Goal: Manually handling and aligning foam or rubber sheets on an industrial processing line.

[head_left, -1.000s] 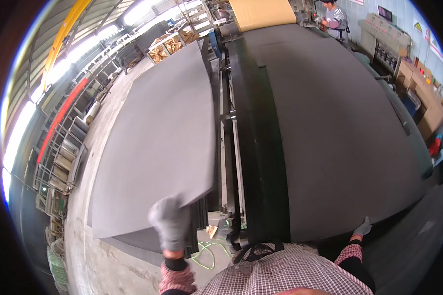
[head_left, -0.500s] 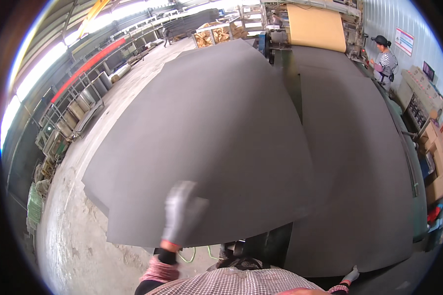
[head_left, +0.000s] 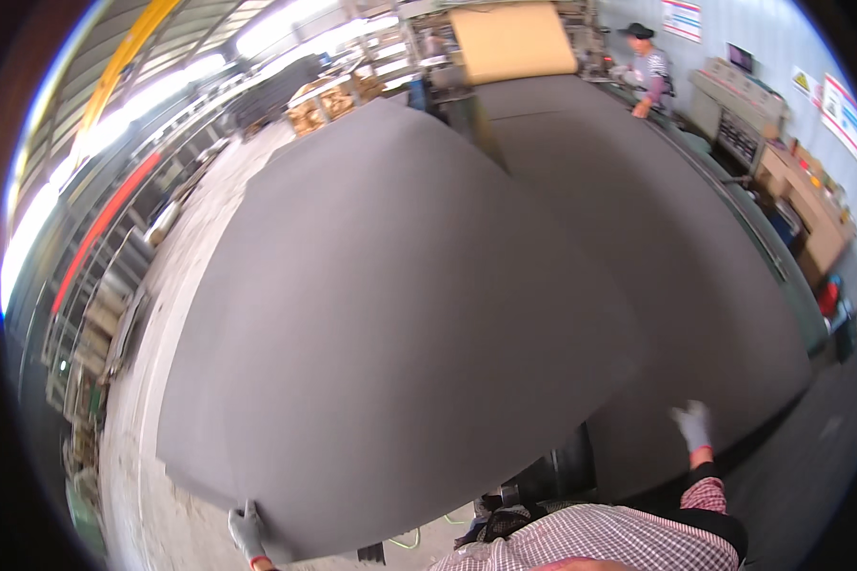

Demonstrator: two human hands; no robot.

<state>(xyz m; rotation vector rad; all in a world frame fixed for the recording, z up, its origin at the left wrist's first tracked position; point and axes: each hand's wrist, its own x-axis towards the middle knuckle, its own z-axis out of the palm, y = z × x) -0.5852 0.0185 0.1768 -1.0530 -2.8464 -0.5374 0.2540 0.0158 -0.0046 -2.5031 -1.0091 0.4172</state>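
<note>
Sheet: a large dark grey sheet (head_left: 381, 324) fills the middle, its long axis running from the person's near edge away toward the far machines, far end pointing up-frame.
Position: it overlaps a second grey sheet (head_left: 676, 247) lying on the long desk (head_left: 776, 276) to the right.
Left hand (head_left: 248, 533): gloved, clamped on the sheet's near-left corner.
Right hand (head_left: 692, 423): gloved, fingers spread, free above the second sheet.
Beyond: a tan board (head_left: 512, 40); a co-worker (head_left: 649, 68) at the far end.
Floor (head_left: 143, 381): pale concrete on the left.
</note>
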